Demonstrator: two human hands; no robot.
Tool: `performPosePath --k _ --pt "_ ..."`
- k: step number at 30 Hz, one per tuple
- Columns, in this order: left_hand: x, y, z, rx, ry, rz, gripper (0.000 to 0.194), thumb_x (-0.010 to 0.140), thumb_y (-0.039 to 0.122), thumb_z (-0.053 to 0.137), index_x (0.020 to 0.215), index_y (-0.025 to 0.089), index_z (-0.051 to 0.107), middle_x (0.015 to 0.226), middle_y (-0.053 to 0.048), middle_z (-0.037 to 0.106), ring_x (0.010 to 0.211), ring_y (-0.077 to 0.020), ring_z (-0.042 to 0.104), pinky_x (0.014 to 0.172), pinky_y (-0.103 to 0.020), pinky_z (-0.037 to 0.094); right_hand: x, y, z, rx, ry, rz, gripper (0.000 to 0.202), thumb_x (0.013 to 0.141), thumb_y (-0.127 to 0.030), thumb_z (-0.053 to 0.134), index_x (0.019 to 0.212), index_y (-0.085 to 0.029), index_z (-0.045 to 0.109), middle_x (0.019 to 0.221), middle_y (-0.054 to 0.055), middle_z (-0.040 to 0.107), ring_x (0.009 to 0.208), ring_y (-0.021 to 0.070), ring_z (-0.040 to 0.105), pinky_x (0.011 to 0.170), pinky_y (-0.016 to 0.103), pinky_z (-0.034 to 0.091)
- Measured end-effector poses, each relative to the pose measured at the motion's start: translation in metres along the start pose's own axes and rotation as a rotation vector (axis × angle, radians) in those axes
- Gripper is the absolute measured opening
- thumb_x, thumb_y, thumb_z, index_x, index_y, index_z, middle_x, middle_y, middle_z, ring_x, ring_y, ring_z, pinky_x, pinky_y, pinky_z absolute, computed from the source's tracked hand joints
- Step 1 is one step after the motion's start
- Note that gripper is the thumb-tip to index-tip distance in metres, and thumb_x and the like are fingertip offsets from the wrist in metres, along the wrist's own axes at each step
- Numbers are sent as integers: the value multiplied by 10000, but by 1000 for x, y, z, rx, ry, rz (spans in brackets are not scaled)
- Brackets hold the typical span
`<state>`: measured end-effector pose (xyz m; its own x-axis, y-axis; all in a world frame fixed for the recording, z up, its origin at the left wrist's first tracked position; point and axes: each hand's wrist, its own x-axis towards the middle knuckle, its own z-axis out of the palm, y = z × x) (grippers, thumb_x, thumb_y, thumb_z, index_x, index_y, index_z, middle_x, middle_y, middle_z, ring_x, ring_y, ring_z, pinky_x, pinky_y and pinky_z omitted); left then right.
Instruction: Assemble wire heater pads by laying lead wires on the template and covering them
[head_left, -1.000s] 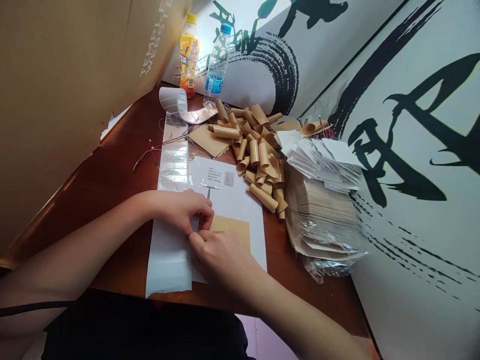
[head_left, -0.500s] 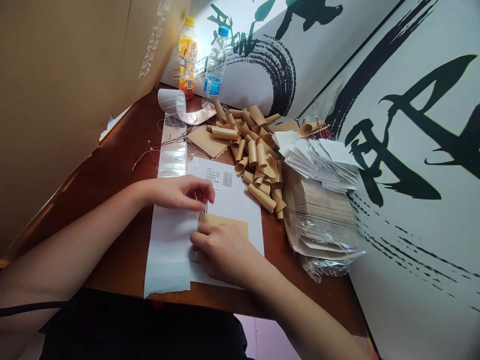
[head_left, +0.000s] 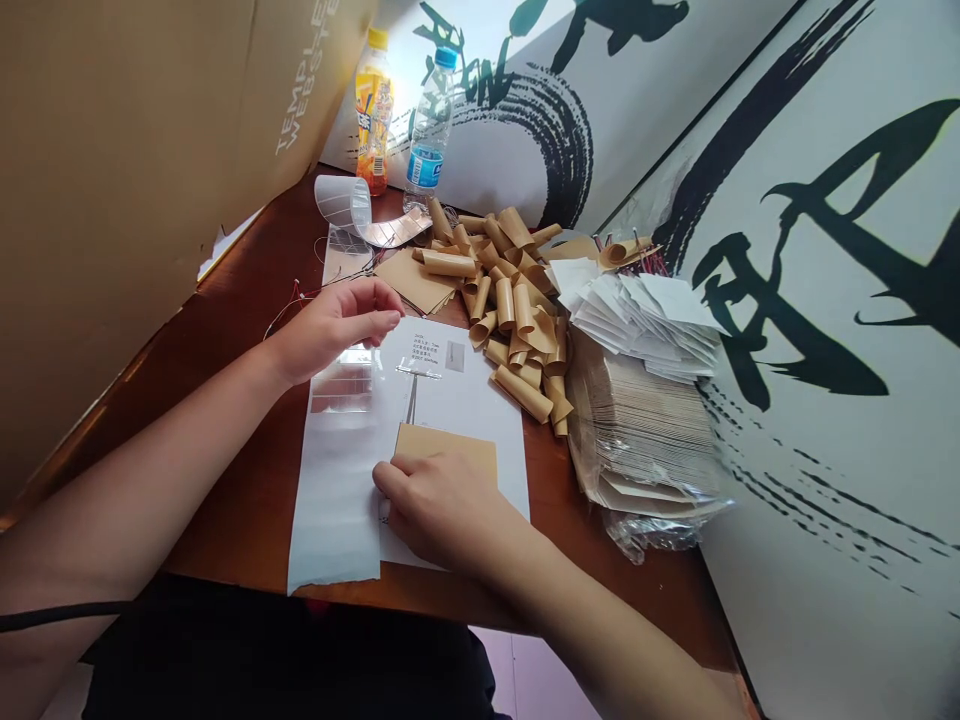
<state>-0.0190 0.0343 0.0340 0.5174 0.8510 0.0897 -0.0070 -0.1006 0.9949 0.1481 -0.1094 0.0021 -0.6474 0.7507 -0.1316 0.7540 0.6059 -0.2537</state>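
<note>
My left hand (head_left: 341, 325) is raised above the strip of clear labels (head_left: 341, 385), fingers curved and apart, with nothing seen in it. With bent fingers, my right hand (head_left: 442, 500) rests on a flat brown card (head_left: 457, 445); its fingertips press together at the card's left edge, and what they pinch is hidden. Beneath the card lies a white printed sheet (head_left: 480, 400). A thin dark wire or lead (head_left: 412, 398) runs up from the card to a small clear piece of tape (head_left: 418, 373) on the sheet.
Rolled brown papers (head_left: 517, 310) are heaped behind the sheet. To the right, a plastic bag holds stacked cards (head_left: 652, 420) beneath white slips (head_left: 645, 320). Two bottles, one orange (head_left: 373, 120) and one clear (head_left: 427, 140), stand at the back. Cardboard (head_left: 150, 200) rises on the left.
My left hand has moved up and left, away from the card, and its fingers have parted. The wire and tape are now uncovered. My right hand has shifted slightly left.
</note>
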Motion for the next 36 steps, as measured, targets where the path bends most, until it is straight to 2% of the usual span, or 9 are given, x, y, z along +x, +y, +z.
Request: performPosePath --k 3,7,13,16,20,25,28,31,36 --pt "-1 0 3 80 -74 0 214 754 327 731 805 161 606 716 25 562 630 -80 472 618 -230 407 0 1 -4 -3 -23 -26 138 903 -130 483 901 -172 614 786 28 630 547 112 352 536 319 157" --pt "-3 2 3 196 -219 -44 236 785 372 695 816 162 593 737 20 565 676 -93 487 662 -238 421 0 2 -10 48 -47 -13 96 861 -141 524 859 -178 612 787 18 614 558 111 345 547 303 180" --pt "-11 7 6 565 -662 -141 147 806 300 628 887 178 644 851 6 631 760 -121 540 669 -226 420 0 9 -10 196 4 23 72 866 -151 539 823 -164 595 809 18 619 627 111 405 590 271 253" --pt "-18 5 14 691 -793 -188 149 737 207 645 885 190 641 836 16 627 758 -129 553 640 -220 409 0 13 -8 290 19 13 58 836 -112 559 835 -162 588 795 19 613 686 125 459 620 256 299" --pt "-26 0 27 801 -840 -184 158 673 195 683 767 194 556 745 31 584 689 -129 514 569 -229 343 1 12 -7 328 12 27 93 799 -82 570 836 -167 580 782 17 603 711 139 484 614 255 309" --pt "-29 2 32 859 -853 -223 226 661 236 724 751 201 519 756 30 585 707 -139 517 570 -234 331 -1 6 -6 240 1 123 80 848 -152 528 879 -153 601 801 43 628 668 146 470 592 289 272" --pt "-29 6 35 869 -856 -226 200 682 233 708 765 200 529 786 21 604 736 -146 534 599 -235 349 -1 4 -6 221 -33 167 78 834 -181 535 822 -160 610 775 43 635 630 138 438 572 302 232" --pt "-31 9 39 892 -838 -204 196 692 234 702 794 198 539 822 3 626 761 -159 554 615 -239 361 -1 3 -6 270 -10 200 79 810 -182 546 750 -165 596 750 39 635 631 131 432 573 292 241" --pt "-34 6 41 874 -829 -180 326 690 253 721 942 220 517 810 9 619 722 -164 559 569 -241 345 0 4 -6 306 57 292 86 801 -176 532 742 -157 592 735 45 636 627 126 433 579 285 261"
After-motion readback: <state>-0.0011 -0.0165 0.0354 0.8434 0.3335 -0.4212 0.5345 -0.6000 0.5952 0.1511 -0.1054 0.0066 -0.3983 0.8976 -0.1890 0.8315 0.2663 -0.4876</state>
